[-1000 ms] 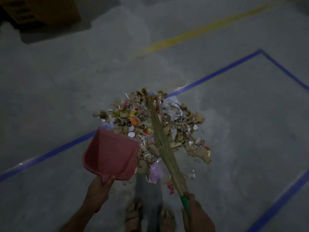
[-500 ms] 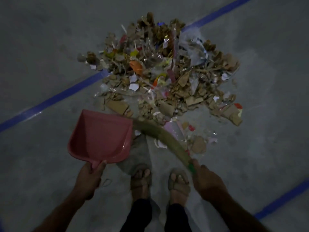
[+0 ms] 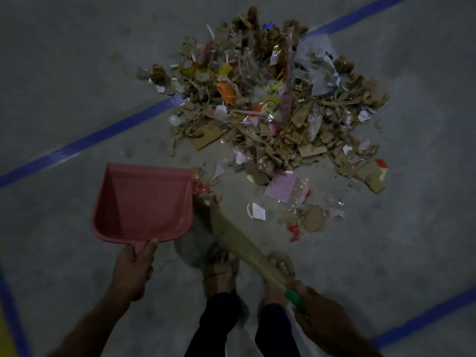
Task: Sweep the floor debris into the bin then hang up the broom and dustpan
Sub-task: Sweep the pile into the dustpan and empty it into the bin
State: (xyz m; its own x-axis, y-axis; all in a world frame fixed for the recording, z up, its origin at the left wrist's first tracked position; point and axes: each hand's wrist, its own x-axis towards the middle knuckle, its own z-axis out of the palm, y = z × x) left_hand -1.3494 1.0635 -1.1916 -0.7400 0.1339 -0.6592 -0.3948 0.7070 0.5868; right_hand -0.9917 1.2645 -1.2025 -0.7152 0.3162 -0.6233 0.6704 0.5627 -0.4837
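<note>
Left hand [image 3: 134,271]: I see it gripping the pink plastic dustpan [image 3: 144,202].
Right hand [image 3: 322,318]: grasping the green-handled straw broom [image 3: 239,240].
Debris pile [image 3: 270,99]: on the floor.

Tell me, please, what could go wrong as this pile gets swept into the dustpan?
1. The debris pile looks bigger than the red dustpan, so one load may overflow.
2. The broom tip sits beside the pan's right corner, so scraps may slip past.
3. Light plastic wrappers may scatter under a hard stroke.
</note>
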